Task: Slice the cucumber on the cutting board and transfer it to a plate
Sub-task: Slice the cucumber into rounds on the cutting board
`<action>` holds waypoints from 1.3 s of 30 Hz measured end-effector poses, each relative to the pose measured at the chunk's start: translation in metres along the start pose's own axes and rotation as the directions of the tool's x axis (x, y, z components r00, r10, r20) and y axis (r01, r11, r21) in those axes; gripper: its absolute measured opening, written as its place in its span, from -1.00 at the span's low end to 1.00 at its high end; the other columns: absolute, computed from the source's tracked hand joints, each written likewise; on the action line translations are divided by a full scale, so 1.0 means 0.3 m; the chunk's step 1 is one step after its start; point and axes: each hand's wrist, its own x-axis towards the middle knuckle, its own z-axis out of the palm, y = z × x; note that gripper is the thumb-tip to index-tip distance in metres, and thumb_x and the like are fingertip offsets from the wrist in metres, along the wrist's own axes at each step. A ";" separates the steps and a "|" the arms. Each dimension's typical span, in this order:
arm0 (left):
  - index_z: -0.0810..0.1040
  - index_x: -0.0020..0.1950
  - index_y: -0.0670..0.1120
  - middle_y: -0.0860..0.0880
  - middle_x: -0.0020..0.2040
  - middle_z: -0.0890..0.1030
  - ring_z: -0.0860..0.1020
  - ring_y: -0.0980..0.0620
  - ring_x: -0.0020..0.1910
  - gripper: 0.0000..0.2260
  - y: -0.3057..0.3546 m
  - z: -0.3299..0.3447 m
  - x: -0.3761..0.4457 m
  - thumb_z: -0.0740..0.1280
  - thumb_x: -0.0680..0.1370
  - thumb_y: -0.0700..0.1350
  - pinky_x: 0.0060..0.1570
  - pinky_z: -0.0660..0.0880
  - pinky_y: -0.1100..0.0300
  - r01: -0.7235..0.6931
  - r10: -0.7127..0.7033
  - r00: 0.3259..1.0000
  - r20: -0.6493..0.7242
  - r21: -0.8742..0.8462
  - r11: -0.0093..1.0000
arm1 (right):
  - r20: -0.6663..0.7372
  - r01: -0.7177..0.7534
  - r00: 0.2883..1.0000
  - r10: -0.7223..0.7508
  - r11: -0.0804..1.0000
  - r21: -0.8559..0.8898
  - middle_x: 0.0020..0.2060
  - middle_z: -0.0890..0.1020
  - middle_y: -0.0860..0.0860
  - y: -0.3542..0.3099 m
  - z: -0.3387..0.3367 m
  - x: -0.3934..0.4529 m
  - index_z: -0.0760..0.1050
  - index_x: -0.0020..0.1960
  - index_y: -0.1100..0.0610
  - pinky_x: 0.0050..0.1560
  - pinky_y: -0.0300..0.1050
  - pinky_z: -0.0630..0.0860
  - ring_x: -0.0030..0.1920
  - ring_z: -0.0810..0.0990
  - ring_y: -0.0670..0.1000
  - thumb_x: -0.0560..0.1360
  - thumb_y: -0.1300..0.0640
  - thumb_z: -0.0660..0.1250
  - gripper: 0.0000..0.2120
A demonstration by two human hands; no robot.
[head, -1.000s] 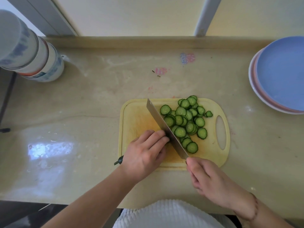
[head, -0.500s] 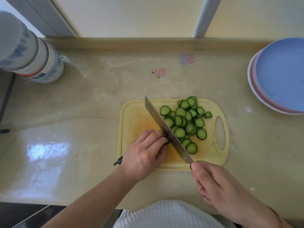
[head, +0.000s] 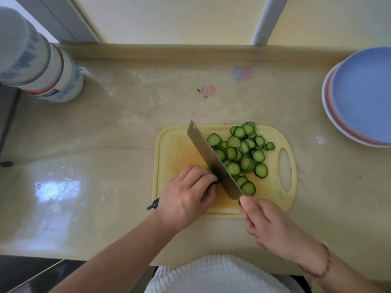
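The left hand [head: 186, 195] grips the cucumber stub [head: 218, 181], fingers curled. The right hand [head: 273, 225] holds the knife [head: 213, 159], its blade just right of those fingertips.

Glossy beige countertop [head: 105, 144] beneath a pale yellow wall [head: 169, 17].

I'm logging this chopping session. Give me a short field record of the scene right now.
left hand: curled over the cucumber stub
right hand: grips the cleaver
slices: piled on the yellow cutting board, right of the blade
plates: stacked far right, blue on top, no slices on them
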 end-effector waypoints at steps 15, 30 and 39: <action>0.68 -0.02 -0.23 -0.12 -0.04 0.64 0.60 -0.14 -0.06 -0.94 -0.010 0.005 -0.001 0.44 0.53 -0.27 -0.02 0.58 0.03 -0.004 0.004 1.000 -0.007 0.003 1.000 | -0.038 0.076 0.996 -0.076 0.997 0.003 -0.53 0.31 -0.06 -0.042 -0.001 -0.084 0.29 -0.28 0.16 -0.47 -0.29 0.26 -0.51 0.25 -0.14 0.52 -0.29 0.05 -0.48; 0.68 -0.02 -0.24 -0.13 -0.03 0.64 0.60 -0.13 -0.06 -0.93 -0.008 -0.001 0.000 0.45 0.52 -0.28 0.03 0.58 0.07 0.004 -0.004 1.000 -0.001 -0.014 1.000 | 0.026 -0.026 0.999 0.024 0.998 0.052 -0.50 0.23 -0.01 -0.018 0.010 0.020 0.25 -0.27 0.14 -0.54 -0.22 0.15 -0.54 0.16 -0.07 0.52 -0.28 0.01 -0.51; 0.67 -0.05 -0.24 -0.12 -0.05 0.64 0.60 -0.11 -0.07 -0.96 -0.007 -0.003 0.006 0.44 0.52 -0.29 0.01 0.57 0.10 0.012 -0.013 1.000 -0.020 -0.031 0.999 | -0.032 0.054 0.998 -0.053 0.998 0.018 -0.50 0.30 -0.03 -0.028 0.015 -0.037 0.29 -0.29 0.13 -0.47 -0.22 0.25 -0.50 0.24 -0.07 0.51 -0.32 0.04 -0.47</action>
